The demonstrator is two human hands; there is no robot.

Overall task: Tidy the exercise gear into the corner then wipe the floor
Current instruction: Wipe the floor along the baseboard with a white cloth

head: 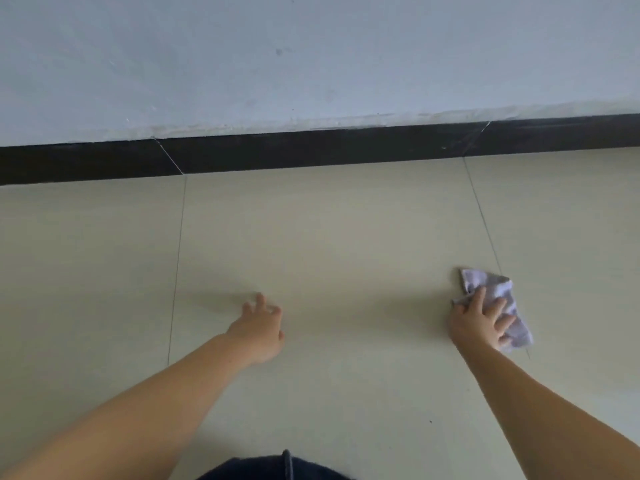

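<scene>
Kneeling at the wall's foot, wiping stage under way by the look of it. Right hand [479, 325] spread flat on a small crumpled cloth [498, 299], fingers straight and splayed, pressing it onto the floor [329, 244] rather than curling round it; so an open grip, palm down, on the near half of the rag. Cloth pale grey-lilac, bunched and creased, lying just beside a tile joint on the right, well apart from the dark skirting board [311, 147] under the white wall [311, 57]. Left hand [259, 329] out on the tile to the left, fingers loosely bent, fingertips on or just over the floor, holding nothing; probably a prop for balance, though contact hard to confirm. No exercise gear anywhere in view, so likely already put away or simply outside the frame. As for handling: soft, light, limp fabric, no stiffness at all, apt to fold under itself or slip out from beneath the palm on a glossy tile. Best kept under a broad flat press across its middle, or gathered at the bunched near edge for lifting. Nothing fragile here; smooth floor perhaps slick where damp. Dark denim knee [277, 467] at the bottom edge.
</scene>
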